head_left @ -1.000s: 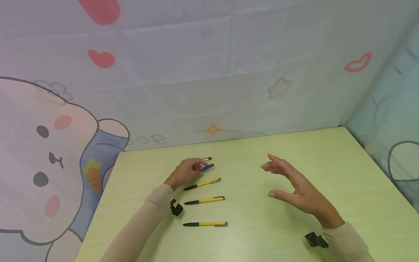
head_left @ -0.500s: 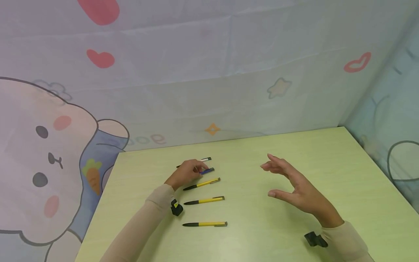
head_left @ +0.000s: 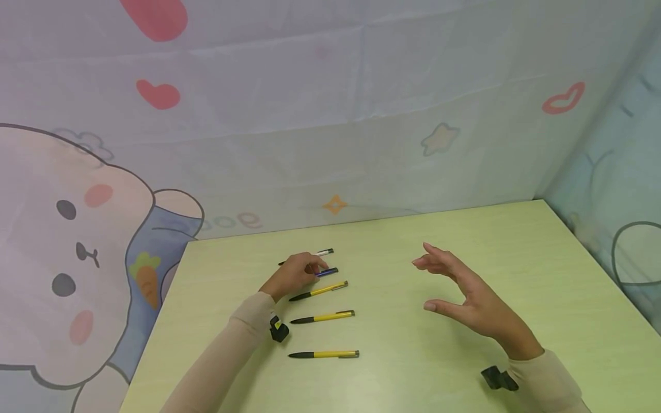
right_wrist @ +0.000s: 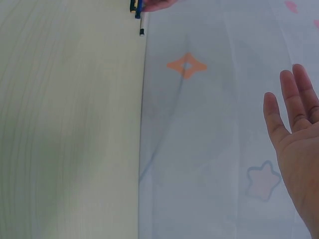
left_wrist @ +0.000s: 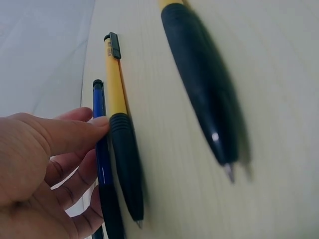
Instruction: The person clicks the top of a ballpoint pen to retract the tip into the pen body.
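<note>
My left hand (head_left: 295, 274) pinches blue pen (head_left: 327, 271) just beyond yellow pen (head_left: 320, 290); right hand (head_left: 472, 298) spread, idle. I'd lay it parallel, gently.

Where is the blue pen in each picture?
Head view: the blue pen lies second from the far end of the pen row, under the left hand fingertips.
Left wrist view: the blue pen is at lower left, touched by the fingers, beside a yellow pen.
Right wrist view: only a blue tip shows at the top edge.
Shared landmark: the green table, also seen at and.
</note>
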`<act>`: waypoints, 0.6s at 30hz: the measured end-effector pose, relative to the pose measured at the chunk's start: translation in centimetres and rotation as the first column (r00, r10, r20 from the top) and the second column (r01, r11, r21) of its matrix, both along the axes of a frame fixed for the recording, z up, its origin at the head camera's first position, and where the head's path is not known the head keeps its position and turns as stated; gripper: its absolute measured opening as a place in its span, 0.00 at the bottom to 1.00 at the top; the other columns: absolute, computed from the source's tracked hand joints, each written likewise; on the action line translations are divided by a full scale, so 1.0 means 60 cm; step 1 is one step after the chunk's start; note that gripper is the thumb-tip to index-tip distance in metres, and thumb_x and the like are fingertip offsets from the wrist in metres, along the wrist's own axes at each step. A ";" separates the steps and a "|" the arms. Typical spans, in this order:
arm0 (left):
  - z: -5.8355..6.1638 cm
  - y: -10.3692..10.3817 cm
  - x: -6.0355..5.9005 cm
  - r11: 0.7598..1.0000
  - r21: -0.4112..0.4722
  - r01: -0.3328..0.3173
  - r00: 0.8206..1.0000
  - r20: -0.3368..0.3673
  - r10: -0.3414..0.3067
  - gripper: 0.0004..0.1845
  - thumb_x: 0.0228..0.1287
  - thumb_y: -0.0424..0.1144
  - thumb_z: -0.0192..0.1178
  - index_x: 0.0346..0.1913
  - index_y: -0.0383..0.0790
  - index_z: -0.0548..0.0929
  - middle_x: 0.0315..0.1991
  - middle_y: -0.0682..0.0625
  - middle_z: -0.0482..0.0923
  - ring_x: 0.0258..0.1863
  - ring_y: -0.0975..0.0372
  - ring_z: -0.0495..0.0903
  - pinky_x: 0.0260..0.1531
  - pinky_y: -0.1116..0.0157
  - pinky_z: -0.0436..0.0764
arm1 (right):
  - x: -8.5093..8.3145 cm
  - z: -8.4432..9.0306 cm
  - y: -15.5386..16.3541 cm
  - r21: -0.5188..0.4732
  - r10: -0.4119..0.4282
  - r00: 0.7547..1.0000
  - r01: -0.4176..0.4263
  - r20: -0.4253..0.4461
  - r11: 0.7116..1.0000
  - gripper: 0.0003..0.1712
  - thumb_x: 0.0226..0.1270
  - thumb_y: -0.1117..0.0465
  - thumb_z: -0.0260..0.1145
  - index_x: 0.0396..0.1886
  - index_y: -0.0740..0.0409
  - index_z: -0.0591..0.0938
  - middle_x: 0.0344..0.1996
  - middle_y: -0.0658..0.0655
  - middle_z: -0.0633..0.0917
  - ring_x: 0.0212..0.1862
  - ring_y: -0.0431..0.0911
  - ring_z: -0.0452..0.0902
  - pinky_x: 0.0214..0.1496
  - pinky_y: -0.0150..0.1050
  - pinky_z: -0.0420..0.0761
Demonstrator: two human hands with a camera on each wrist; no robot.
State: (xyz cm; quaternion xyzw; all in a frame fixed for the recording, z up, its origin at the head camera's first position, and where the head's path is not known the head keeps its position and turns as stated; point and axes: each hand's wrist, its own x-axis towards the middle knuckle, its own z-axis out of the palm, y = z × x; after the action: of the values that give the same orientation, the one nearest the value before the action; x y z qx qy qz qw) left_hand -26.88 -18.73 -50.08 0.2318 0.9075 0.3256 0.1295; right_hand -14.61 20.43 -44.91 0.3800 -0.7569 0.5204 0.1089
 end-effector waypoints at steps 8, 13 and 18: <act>0.016 0.003 0.006 1.000 0.024 -0.011 1.000 -0.014 0.012 0.16 0.68 0.29 0.65 0.57 0.40 0.84 0.42 0.50 0.82 0.42 0.60 0.79 0.45 0.59 0.81 | 0.002 0.000 0.002 0.001 -0.004 1.000 0.004 0.011 1.000 0.59 0.50 0.80 0.76 0.80 0.64 0.55 0.65 0.62 0.75 0.68 0.46 0.72 0.72 0.29 0.66; 0.025 0.001 0.004 0.999 0.027 -0.025 0.999 -0.031 0.026 0.17 0.71 0.32 0.63 0.60 0.40 0.82 0.41 0.51 0.81 0.42 0.60 0.79 0.44 0.60 0.81 | 0.004 0.001 0.003 0.005 -0.003 1.000 0.003 0.028 1.000 0.59 0.52 0.79 0.76 0.80 0.63 0.55 0.65 0.62 0.75 0.68 0.46 0.72 0.72 0.29 0.66; 0.032 -0.003 0.006 0.999 0.042 -0.027 0.999 -0.027 0.028 0.18 0.72 0.33 0.62 0.63 0.41 0.81 0.42 0.52 0.81 0.43 0.60 0.79 0.43 0.60 0.81 | 0.005 0.003 0.002 0.008 -0.001 0.999 0.001 0.035 1.000 0.58 0.52 0.79 0.76 0.80 0.62 0.55 0.65 0.61 0.75 0.68 0.45 0.71 0.72 0.29 0.66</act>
State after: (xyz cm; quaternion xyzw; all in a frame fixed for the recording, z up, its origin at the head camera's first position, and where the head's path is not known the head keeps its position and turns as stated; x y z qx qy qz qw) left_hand -26.51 -18.90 -48.15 0.2264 0.9053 0.3428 0.1079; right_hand -14.31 20.52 -44.73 0.3710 -0.7610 0.5238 0.0941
